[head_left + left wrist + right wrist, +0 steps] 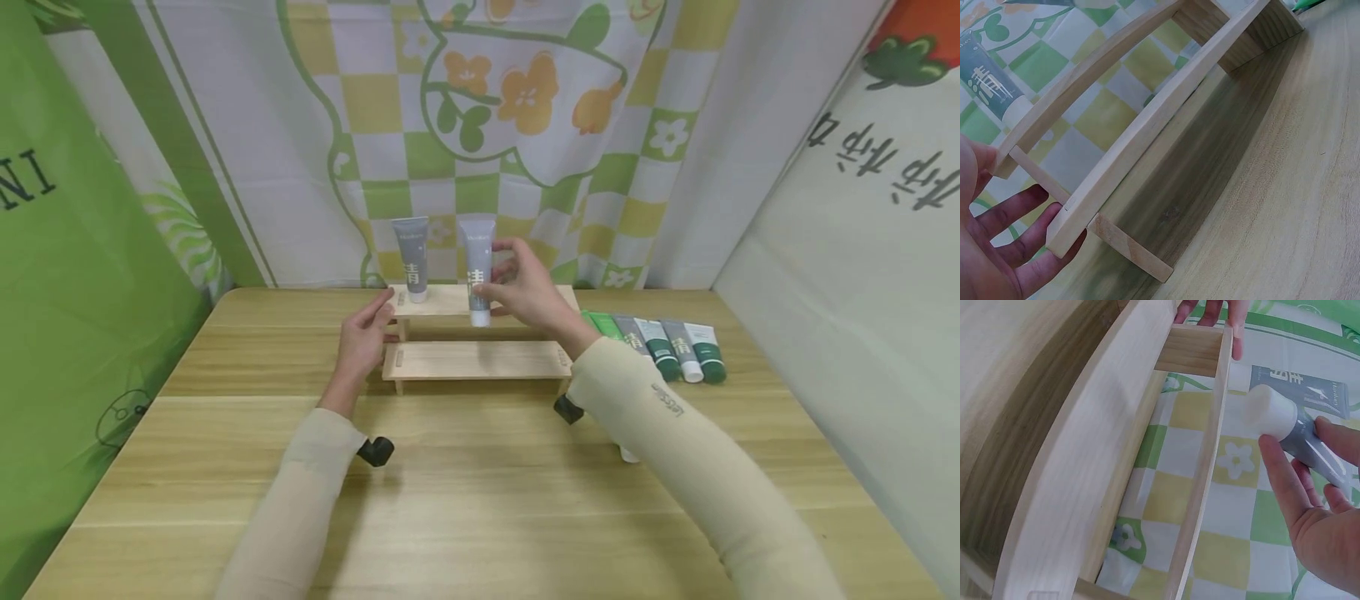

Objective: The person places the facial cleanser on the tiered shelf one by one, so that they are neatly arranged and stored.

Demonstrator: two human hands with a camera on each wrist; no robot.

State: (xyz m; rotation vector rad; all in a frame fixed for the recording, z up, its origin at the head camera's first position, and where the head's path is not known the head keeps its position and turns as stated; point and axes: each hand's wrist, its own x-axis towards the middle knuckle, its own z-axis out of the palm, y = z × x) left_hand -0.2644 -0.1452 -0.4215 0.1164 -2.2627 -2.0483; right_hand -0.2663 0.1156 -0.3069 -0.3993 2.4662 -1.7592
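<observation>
My right hand (525, 287) pinches a grey-blue squeeze tube (478, 258) between thumb and fingers, its white cap pointing down. In the head view this tube overlaps the upper board of a two-step wooden rack (472, 358). On the left end of that upper board a matching tube (411, 254) stands upright on its cap. My left hand (363, 337) grips the rack's left end. The left wrist view shows the left fingers (1019, 244) about the ends of the boards. In the right wrist view the held tube's white cap (1269, 412) is beside the upper board.
Right of the rack, several green, grey and white tubes (678, 346) lie in a row on the wooden table (465, 517), partly behind my right forearm. Another white end (628, 454) peeks out beneath that sleeve. A patterned curtain (390, 108) hangs right behind the rack.
</observation>
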